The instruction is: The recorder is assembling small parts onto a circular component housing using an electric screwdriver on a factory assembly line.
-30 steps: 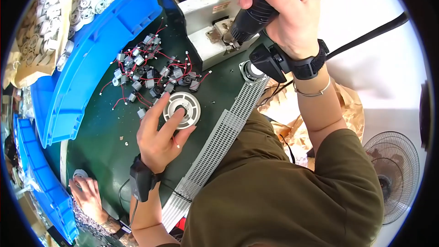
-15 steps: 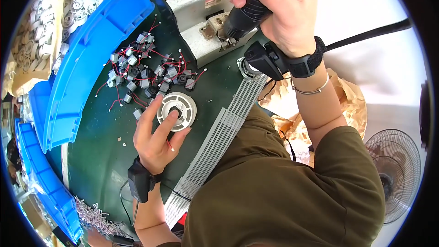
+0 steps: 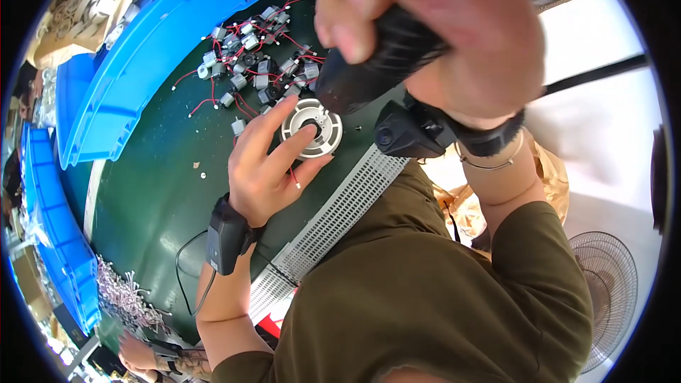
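My left hand (image 3: pixel 259 174) holds a round white plastic part (image 3: pixel 333 131) against the green table, its fingers around the rim and one over the dark centre. A red wire with a white plug (image 3: pixel 296 180) hangs out below those fingers. My right hand (image 3: pixel 468 35), blurred, is wrapped around a black electric screwdriver (image 3: pixel 397 53). The driver's dark nose is just above the upper right rim of the white part; whether its tip touches cannot be seen. Beyond the part lies a heap of small grey motors (image 3: pixel 264 67) with red wires.
A large blue bin (image 3: pixel 167 42) stands left of the motors, near white plastic parts (image 3: pixel 85 0). A perforated strip (image 3: pixel 340 206) borders the table by my body. Pinkish wires (image 3: pixel 128 294) and another person's hand (image 3: pixel 136 353) are lower left; a fan (image 3: pixel 603 294) is right.
My right hand has brought the screwdriver from the pale metal device down to the white part. The view has shifted; my left hand keeps its hold on the part.
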A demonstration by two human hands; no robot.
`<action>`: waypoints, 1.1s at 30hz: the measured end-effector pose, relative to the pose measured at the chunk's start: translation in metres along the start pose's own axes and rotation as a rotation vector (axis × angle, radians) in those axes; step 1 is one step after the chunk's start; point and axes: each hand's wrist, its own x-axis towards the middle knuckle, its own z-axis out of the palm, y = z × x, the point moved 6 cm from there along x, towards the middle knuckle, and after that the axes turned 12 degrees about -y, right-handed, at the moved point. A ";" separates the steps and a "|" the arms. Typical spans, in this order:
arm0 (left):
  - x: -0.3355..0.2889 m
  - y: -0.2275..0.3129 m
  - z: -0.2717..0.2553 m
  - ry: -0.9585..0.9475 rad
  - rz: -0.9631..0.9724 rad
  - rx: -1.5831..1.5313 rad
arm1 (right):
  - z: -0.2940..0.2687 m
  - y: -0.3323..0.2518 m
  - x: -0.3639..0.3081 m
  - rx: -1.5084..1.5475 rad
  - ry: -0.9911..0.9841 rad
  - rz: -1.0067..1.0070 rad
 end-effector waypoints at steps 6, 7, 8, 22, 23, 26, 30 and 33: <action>-0.002 0.000 0.000 0.042 0.006 -0.023 | 0.042 0.010 0.000 -0.289 0.456 -0.726; -0.002 0.000 -0.001 0.048 0.014 -0.032 | 0.051 0.005 0.002 -0.289 0.452 -0.723; -0.002 0.001 -0.001 0.051 0.014 -0.033 | 0.054 0.001 0.001 -0.350 0.592 -0.570; -0.002 0.000 0.000 0.041 -0.018 -0.033 | 0.041 0.013 0.006 -0.264 0.666 -0.272; -0.002 0.000 0.000 0.042 -0.016 -0.035 | 0.043 0.011 0.005 -0.270 0.661 -0.319; -0.001 0.000 0.000 0.043 -0.008 -0.030 | 0.045 0.010 0.002 -0.287 0.640 -0.459; -0.001 -0.001 0.001 0.034 -0.007 -0.037 | 0.023 0.028 0.016 0.103 0.414 -0.567; -0.001 -0.001 0.001 0.035 -0.005 -0.036 | 0.037 0.020 0.004 -0.399 0.596 -0.452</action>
